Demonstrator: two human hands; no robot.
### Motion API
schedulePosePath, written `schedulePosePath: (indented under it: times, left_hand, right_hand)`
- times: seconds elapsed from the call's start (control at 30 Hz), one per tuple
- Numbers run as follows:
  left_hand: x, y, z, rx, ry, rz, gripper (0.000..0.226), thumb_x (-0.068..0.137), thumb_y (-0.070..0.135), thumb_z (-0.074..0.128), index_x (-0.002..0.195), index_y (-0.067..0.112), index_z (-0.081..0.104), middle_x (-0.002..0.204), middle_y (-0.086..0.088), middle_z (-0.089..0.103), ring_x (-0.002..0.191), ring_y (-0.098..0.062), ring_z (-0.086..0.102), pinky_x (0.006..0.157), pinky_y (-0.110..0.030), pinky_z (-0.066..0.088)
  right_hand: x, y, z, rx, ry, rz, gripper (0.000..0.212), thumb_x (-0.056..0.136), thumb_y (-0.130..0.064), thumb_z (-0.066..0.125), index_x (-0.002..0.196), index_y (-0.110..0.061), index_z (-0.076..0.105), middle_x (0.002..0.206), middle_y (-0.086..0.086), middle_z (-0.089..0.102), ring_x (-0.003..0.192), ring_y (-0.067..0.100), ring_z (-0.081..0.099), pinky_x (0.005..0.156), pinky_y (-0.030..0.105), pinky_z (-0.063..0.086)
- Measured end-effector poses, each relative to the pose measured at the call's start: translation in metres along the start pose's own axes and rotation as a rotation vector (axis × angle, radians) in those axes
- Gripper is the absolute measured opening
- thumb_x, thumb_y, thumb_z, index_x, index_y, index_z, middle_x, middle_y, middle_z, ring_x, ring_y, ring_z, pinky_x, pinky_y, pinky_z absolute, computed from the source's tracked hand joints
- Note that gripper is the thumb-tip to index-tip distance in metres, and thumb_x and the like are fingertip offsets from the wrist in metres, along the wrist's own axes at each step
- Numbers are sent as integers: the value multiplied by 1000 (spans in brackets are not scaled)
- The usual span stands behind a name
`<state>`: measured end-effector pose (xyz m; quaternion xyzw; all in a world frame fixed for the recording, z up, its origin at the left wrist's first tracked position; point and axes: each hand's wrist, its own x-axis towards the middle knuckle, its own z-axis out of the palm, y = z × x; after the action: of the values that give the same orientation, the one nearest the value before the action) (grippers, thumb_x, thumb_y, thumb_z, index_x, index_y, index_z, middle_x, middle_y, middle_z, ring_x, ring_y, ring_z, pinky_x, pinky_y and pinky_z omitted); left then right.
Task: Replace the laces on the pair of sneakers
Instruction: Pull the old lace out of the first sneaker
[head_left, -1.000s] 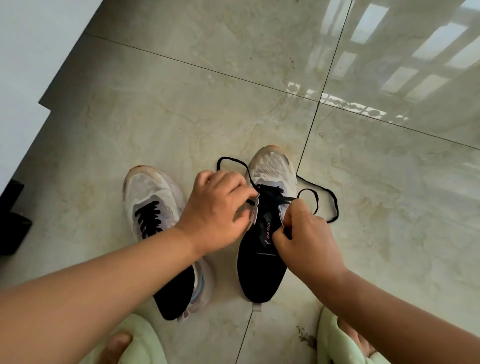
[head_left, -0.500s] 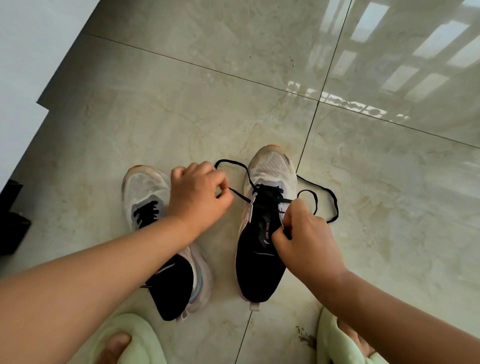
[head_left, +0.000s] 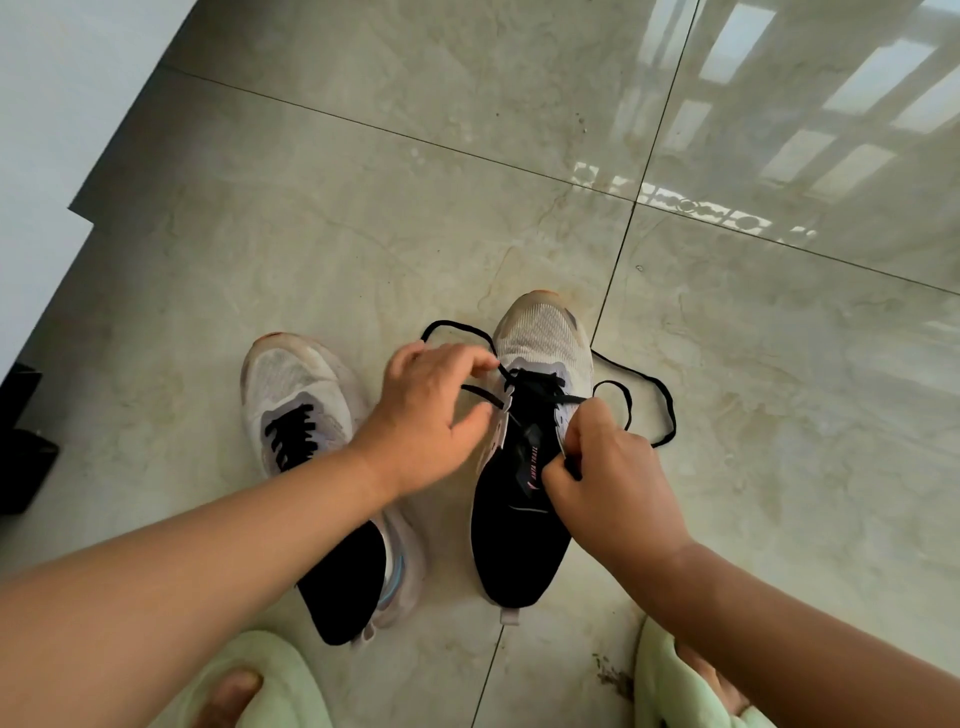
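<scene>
Two white-and-black sneakers stand side by side on the tiled floor, toes pointing away from me. The left sneaker (head_left: 296, 384) has a black lace threaded through its eyelets. The right sneaker (head_left: 540, 338) is partly laced; its black lace (head_left: 649, 384) trails in loops on the floor to both sides. My left hand (head_left: 431, 415) hovers over the gap between the shoes, with its fingertips on the lace's left strand near the upper eyelets. My right hand (head_left: 608, 483) pinches the lace's right end beside the tongue.
Two pale green slippers, one (head_left: 270, 686) at the bottom left and one (head_left: 675, 686) at the bottom right, are on my feet. A white wall or cabinet edge (head_left: 47, 156) runs along the left, with a dark object (head_left: 21, 467) at its foot.
My left hand drew the left strand out to the left, then came back toward the right sneaker's eyelets. My right hand has stayed in place on the lace.
</scene>
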<state>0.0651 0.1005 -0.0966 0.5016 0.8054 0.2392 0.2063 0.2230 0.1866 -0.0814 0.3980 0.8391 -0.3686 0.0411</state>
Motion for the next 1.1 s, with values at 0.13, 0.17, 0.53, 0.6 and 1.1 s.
schedulePosePath:
  times: [0.13, 0.17, 0.53, 0.6, 1.1]
  left_hand:
    - [-1, 9, 3, -184, -121, -22, 31, 86, 3, 55, 117, 9, 52, 110, 1, 50, 99, -5, 51, 94, -16, 36]
    - [0, 9, 2, -198, -143, -50, 30, 87, 4, 54, 116, 10, 52, 109, 3, 47, 95, -1, 49, 87, -6, 34]
    - [-1, 0, -9, -198, -84, 18, 4, 77, 6, 73, 80, 8, 75, 71, 0, 71, 63, -13, 66, 62, -33, 55]
    - [-2, -1, -9, -232, -81, -43, 7, 77, 9, 74, 84, 12, 76, 79, 0, 74, 72, -14, 69, 68, -37, 56]
    - [-8, 16, -13, -88, -58, -102, 47, 73, 56, 59, 109, 26, 65, 101, 11, 55, 82, -7, 54, 76, -31, 50]
  right_hand:
    - [0, 0, 0, 4, -1, 8, 28, 79, -9, 52, 70, -19, 28, 56, -1, 43, 48, 11, 35, 40, 22, 21]
    - [0, 0, 0, 5, -1, 10, 27, 79, -9, 52, 71, -19, 29, 56, -1, 43, 48, 11, 35, 40, 22, 21]
    - [-1, 0, 1, -9, -18, -13, 23, 80, -10, 51, 73, -17, 31, 54, -4, 38, 47, 11, 33, 41, 21, 19]
    - [0, 0, 1, -9, -16, -18, 24, 80, -10, 51, 72, -18, 30, 54, -5, 38, 47, 11, 33, 41, 21, 20]
    - [1, 1, -6, 55, 87, -110, 30, 79, -46, 52, 63, -23, 40, 52, -10, 42, 49, 8, 42, 46, 24, 28]
